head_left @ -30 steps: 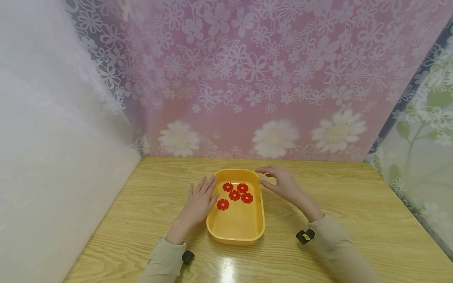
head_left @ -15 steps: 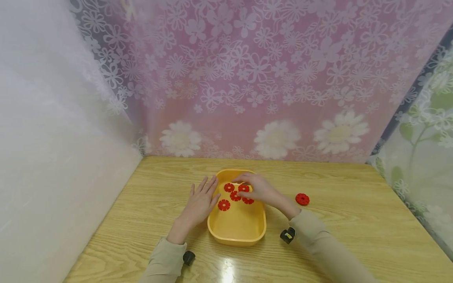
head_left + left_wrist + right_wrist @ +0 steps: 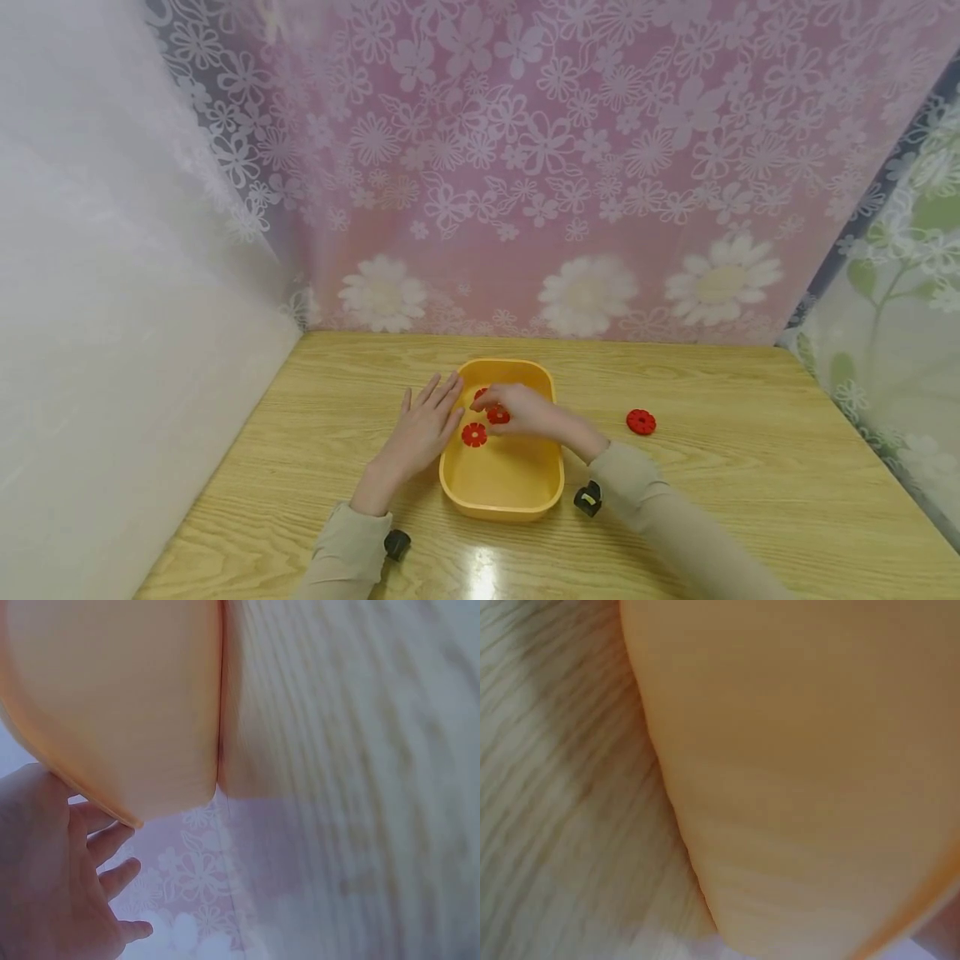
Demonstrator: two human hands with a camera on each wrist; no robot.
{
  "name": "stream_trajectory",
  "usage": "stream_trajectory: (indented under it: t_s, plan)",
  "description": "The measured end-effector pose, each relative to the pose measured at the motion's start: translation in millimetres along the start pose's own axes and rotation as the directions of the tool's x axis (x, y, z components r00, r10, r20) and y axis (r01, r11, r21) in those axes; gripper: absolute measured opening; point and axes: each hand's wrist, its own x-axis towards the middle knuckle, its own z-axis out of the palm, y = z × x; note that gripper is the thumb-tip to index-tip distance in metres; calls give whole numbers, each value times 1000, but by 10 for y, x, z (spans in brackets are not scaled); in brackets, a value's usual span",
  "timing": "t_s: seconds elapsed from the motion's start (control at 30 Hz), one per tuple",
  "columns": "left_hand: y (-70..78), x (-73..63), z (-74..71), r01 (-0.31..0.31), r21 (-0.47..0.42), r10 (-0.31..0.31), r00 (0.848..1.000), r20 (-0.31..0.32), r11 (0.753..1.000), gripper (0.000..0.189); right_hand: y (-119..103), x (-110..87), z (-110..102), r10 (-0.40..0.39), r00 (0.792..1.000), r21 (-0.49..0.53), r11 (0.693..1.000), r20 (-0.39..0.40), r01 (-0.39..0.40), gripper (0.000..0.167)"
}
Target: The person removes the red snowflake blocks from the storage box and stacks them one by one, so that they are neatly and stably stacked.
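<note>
In the head view, a yellow plastic bin (image 3: 501, 483) holds red notched snowflake discs; three show, among them one disc (image 3: 474, 434) near the left wall. My right hand (image 3: 517, 411) reaches over the bin's right side, palm down, hiding part of the bin floor. Its thumb and fingers stand apart, with another disc (image 3: 498, 414) visible in the gap. My left hand (image 3: 417, 425) rests along the left rim, fingers straight. From the left wrist, the left hand's fingers (image 3: 112, 844) lie at the rim. The right wrist view is mostly the bin's outer wall (image 3: 780, 750).
A red disc, thick like a small stack (image 3: 641, 422), lies on the wooden table (image 3: 712, 483) to the right of the bin. A pink floral curtain (image 3: 510, 208) hangs behind the table, with a pale wall at left. Each wrist bears a small black camera (image 3: 588, 498).
My right hand has moved left from beyond the right rim to over the discs, now covering some. Its arm has uncovered the red stack on the table. The left hand stays put.
</note>
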Motion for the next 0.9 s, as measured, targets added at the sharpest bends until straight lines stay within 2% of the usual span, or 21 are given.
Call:
stream_trajectory:
  t_s: [0.23, 0.5, 0.9]
  plan:
    - [-14, -2, -14, -18, -11, 18, 1000, 3, 1000, 53, -40, 57, 106, -5, 997, 18, 1000, 73, 3, 38]
    - [-25, 0, -11, -19, -23, 19, 1000, -2, 1000, 53, -35, 102, 225, -18, 994, -33, 999, 107, 22, 38]
    - [-5, -9, -36, -33, -19, 33, 999, 3, 999, 53, -71, 67, 221, 2, 995, -64, 998, 101, 4, 33]
